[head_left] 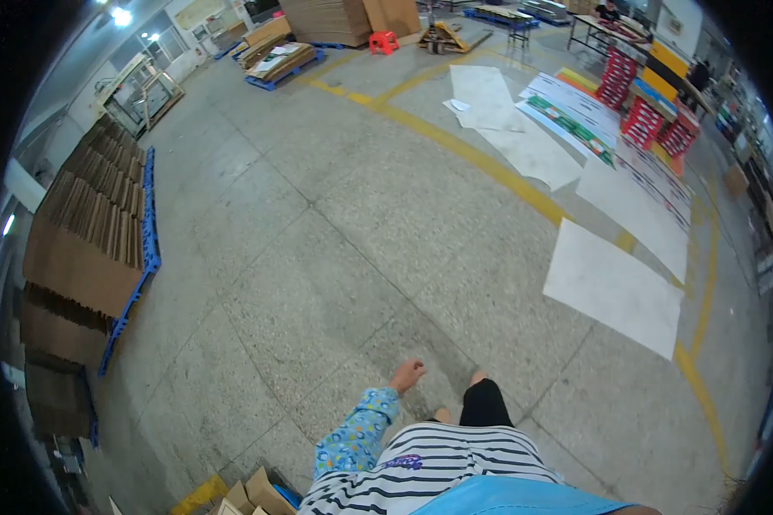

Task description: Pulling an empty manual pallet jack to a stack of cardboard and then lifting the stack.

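Note:
My left hand [408, 375] hangs in front of my body over the bare concrete floor [335, 283]. Its fingers are loosely bent and a little apart, and nothing shows in them. A light blue patterned sleeve [358, 429] covers that forearm. Below it are my striped top [464, 451] and a black trouser leg [484, 403]. My right hand does not appear. Nearest to the left hand, at the lower edge, is an open cardboard box [262, 491]. No object touches the hand.
Cardboard stacks [86, 232] stand on blue pallets [149, 215] at left. White sheets [614, 287] lie on the floor at right, near red-and-white stacks [642, 123]. Farther off are a red stool [384, 42], a yellow pallet jack [445, 39] and a seated person [608, 12].

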Demonstrator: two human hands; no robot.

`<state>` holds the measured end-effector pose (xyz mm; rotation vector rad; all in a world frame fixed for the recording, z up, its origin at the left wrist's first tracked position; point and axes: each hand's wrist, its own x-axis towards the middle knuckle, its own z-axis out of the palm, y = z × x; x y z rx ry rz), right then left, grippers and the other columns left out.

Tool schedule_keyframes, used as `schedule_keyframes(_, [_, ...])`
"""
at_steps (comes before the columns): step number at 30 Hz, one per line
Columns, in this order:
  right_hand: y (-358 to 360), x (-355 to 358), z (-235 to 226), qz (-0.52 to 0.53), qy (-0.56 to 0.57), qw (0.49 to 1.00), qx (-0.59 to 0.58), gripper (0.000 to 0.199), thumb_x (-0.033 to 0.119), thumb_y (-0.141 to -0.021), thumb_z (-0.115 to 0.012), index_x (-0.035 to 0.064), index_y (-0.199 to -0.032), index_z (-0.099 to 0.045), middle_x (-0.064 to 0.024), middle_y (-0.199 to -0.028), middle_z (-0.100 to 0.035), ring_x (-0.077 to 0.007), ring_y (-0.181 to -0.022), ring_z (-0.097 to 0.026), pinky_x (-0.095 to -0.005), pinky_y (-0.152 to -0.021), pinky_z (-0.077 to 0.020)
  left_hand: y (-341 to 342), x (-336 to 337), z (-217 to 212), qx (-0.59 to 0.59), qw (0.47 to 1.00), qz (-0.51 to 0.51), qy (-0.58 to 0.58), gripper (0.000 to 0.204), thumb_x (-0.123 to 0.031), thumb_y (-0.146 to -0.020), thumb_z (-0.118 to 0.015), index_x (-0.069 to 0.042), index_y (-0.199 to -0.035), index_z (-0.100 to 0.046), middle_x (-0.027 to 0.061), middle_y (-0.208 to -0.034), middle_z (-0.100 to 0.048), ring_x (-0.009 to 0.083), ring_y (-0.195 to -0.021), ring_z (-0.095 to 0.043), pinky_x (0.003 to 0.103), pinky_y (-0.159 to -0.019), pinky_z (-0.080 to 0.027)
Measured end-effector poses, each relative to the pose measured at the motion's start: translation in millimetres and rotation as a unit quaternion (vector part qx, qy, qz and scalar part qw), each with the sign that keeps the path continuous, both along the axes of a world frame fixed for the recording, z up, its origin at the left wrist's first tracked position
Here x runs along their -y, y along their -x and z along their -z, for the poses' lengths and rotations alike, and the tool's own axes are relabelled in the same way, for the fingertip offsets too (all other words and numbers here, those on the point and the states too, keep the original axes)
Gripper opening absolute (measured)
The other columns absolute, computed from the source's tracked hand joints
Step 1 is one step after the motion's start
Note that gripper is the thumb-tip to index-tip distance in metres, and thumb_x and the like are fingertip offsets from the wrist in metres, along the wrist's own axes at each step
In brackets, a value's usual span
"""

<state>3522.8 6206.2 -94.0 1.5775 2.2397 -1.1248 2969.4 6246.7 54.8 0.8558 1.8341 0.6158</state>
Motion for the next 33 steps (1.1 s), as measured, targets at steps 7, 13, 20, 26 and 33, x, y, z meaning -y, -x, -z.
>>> schedule_keyframes(7, [181,-276,-69,0.079,0.05,0.992,-0.087,0.026,0.026,-0.082,-0.049,0.0012,-0.087,-0.055,-0.022,-0.081,-0.058,-0.0358,-0.075,-0.058,-0.0445,-0.066,-0.0464,49,-129,7,-0.001,1.0,-0.011,-0.006,0.04,-0.03,-0.079,-0.059,0.001,-0.104,-0.058,0.0164,-0.098,-0.063,0.029,-0.091,-0.059,0.037,-0.079,-0.046])
schedule_keyframes(13, [327,-581,-161,0.213,0.091,0.957,-0.173,0.025,0.026,-0.085,-0.047,0.0018,-0.085,-0.051,-0.0128,-0.071,-0.058,-0.0223,-0.051,-0.055,-0.0331,-0.044,-0.0451,132,-224,-30,-0.019,0.989,-0.139,0.043,0.036,-0.028,-0.077,-0.057,0.003,-0.094,-0.062,0.0157,-0.082,-0.065,0.0252,-0.078,-0.062,0.035,-0.071,-0.048])
schedule_keyframes(20, [605,-808,-282,0.114,0.043,0.928,-0.351,0.029,0.028,-0.087,-0.046,0.0012,-0.094,-0.054,-0.0088,-0.075,-0.06,-0.016,-0.059,-0.057,-0.0299,-0.055,-0.0461,231,-308,8,0.02,0.971,-0.22,0.095,0.032,-0.029,-0.077,-0.054,0.002,-0.082,-0.063,0.0118,-0.073,-0.063,0.0209,-0.063,-0.059,0.033,-0.058,-0.046])
schedule_keyframes(26, [713,-906,-243,0.035,0.072,0.967,-0.24,0.029,0.029,-0.086,-0.047,0.0011,-0.089,-0.054,-0.0087,-0.073,-0.061,-0.0171,-0.058,-0.057,-0.0309,-0.057,-0.0464,373,-392,92,-0.235,0.942,0.24,0.008,0.026,-0.027,-0.077,-0.052,-0.007,-0.085,-0.066,0.0164,-0.076,-0.063,0.0328,-0.075,-0.061,0.043,-0.064,-0.048])
schedule_keyframes(33, [701,-967,-204,0.154,0.124,0.973,-0.119,0.026,0.026,-0.086,-0.047,0.001,-0.082,-0.053,-0.0114,-0.068,-0.058,-0.0195,-0.053,-0.059,-0.0305,-0.045,-0.0466,565,-649,-16,0.049,0.963,-0.265,0.015,0.032,-0.026,-0.081,-0.054,0.003,-0.095,-0.059,0.0088,-0.078,-0.062,0.0157,-0.068,-0.058,0.029,-0.057,-0.045])
